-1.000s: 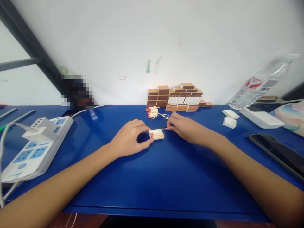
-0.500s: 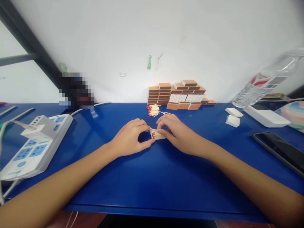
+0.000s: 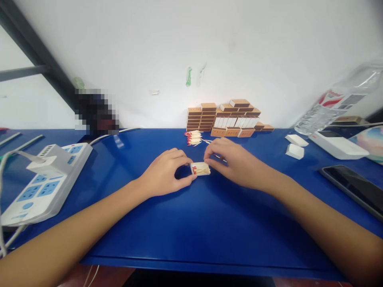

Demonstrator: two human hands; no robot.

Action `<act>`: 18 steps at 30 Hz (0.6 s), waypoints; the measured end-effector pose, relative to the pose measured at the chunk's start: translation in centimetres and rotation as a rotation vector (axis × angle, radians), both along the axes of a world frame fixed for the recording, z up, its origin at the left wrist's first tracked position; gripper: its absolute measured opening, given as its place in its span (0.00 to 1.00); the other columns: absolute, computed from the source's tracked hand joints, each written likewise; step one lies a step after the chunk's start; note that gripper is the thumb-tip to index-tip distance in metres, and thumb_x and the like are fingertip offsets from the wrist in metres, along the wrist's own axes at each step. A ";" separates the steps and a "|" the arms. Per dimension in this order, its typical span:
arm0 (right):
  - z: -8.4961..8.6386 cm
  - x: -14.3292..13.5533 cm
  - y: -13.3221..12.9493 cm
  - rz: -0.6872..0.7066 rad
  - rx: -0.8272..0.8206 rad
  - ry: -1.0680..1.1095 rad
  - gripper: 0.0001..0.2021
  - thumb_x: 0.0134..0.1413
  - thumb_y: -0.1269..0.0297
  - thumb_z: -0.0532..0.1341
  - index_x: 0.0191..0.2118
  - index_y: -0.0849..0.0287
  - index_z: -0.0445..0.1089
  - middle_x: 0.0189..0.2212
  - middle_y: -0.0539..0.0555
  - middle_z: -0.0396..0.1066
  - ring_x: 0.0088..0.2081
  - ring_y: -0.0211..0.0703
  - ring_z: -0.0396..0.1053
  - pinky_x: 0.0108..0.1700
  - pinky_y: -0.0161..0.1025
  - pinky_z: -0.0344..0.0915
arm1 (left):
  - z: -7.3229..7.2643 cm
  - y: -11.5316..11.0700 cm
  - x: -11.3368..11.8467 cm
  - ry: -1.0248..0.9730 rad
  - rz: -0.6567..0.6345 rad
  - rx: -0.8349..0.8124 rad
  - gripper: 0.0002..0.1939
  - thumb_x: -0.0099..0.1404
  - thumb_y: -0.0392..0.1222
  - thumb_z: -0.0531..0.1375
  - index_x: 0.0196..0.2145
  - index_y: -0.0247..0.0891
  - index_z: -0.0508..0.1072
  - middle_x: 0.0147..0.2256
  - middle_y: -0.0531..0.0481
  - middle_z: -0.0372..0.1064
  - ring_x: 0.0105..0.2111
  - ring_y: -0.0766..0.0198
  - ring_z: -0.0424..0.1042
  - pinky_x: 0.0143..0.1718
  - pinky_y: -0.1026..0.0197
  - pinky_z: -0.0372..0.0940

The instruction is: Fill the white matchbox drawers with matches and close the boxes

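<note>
A small white matchbox tray [image 3: 201,169] with red-tipped matches in it lies on the blue table. My left hand [image 3: 167,173] grips its left end between thumb and fingers. My right hand [image 3: 230,161] is at the tray's right end, its thumb and index finger bent close together; whether anything is between the fingertips is too small to tell. Behind the tray lies a pile of red-tipped matches [image 3: 194,138], with a few loose ones to its right. Stacked matchboxes [image 3: 201,117] stand against the wall.
A white power strip [image 3: 48,183] with cables is on the left. On the right are two white blocks [image 3: 295,151], a clear bottle [image 3: 329,105], a white device [image 3: 338,145] and a dark phone [image 3: 354,187].
My right hand has moved right and slightly up, uncovering more of the tray and its matches. My left hand has stayed on the tray's left end.
</note>
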State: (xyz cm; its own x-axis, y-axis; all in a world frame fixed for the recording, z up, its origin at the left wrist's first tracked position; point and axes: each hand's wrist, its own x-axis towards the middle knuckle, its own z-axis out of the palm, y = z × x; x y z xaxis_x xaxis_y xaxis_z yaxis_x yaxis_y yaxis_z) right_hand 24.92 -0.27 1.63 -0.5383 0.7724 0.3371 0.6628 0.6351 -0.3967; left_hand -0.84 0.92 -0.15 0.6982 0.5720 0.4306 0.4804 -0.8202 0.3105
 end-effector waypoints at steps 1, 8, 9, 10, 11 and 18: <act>0.3 0.3 0.2 -0.047 0.015 -0.013 0.06 0.68 0.65 0.58 0.39 0.56 0.72 0.40 0.56 0.74 0.44 0.48 0.70 0.46 0.44 0.66 | 0.0 0.0 0.0 -0.005 -0.002 0.004 0.11 0.69 0.46 0.65 0.44 0.36 0.78 0.40 0.45 0.76 0.41 0.56 0.73 0.46 0.51 0.69; 0.3 3.2 1.8 -0.303 -0.205 -0.331 0.12 0.65 0.55 0.62 0.34 0.57 0.71 0.32 0.55 0.76 0.33 0.47 0.70 0.34 0.42 0.59 | 0.0 -0.4 0.3 -0.020 0.003 -0.068 0.12 0.68 0.48 0.66 0.45 0.38 0.80 0.41 0.46 0.76 0.41 0.56 0.73 0.47 0.50 0.69; 0.0 3.4 1.9 -0.301 -0.225 -0.345 0.12 0.65 0.56 0.62 0.33 0.57 0.71 0.33 0.55 0.76 0.33 0.48 0.70 0.34 0.42 0.59 | 0.0 -0.4 0.4 -0.017 -0.004 -0.074 0.12 0.68 0.47 0.66 0.45 0.39 0.80 0.41 0.46 0.76 0.41 0.56 0.74 0.48 0.50 0.69; -0.1 3.4 2.0 -0.290 -0.232 -0.343 0.11 0.66 0.57 0.60 0.33 0.56 0.71 0.33 0.56 0.76 0.34 0.48 0.70 0.34 0.42 0.59 | -0.1 -0.4 0.4 -0.022 -0.003 -0.072 0.12 0.68 0.47 0.66 0.45 0.39 0.80 0.42 0.46 0.76 0.42 0.56 0.74 0.48 0.50 0.69; -0.2 3.4 1.9 -0.273 -0.226 -0.332 0.11 0.67 0.58 0.59 0.34 0.56 0.70 0.33 0.56 0.76 0.34 0.48 0.71 0.35 0.42 0.60 | -0.1 -0.4 0.4 -0.029 0.005 -0.065 0.12 0.68 0.47 0.66 0.46 0.39 0.80 0.42 0.46 0.76 0.42 0.56 0.74 0.49 0.49 0.69; 0.9 0.3 -0.1 -0.091 -0.103 -0.085 0.11 0.71 0.59 0.56 0.37 0.56 0.71 0.37 0.56 0.73 0.40 0.47 0.70 0.41 0.41 0.63 | -0.3 -0.3 0.3 0.041 0.027 -0.052 0.13 0.68 0.48 0.66 0.46 0.39 0.80 0.43 0.45 0.74 0.42 0.56 0.72 0.50 0.48 0.68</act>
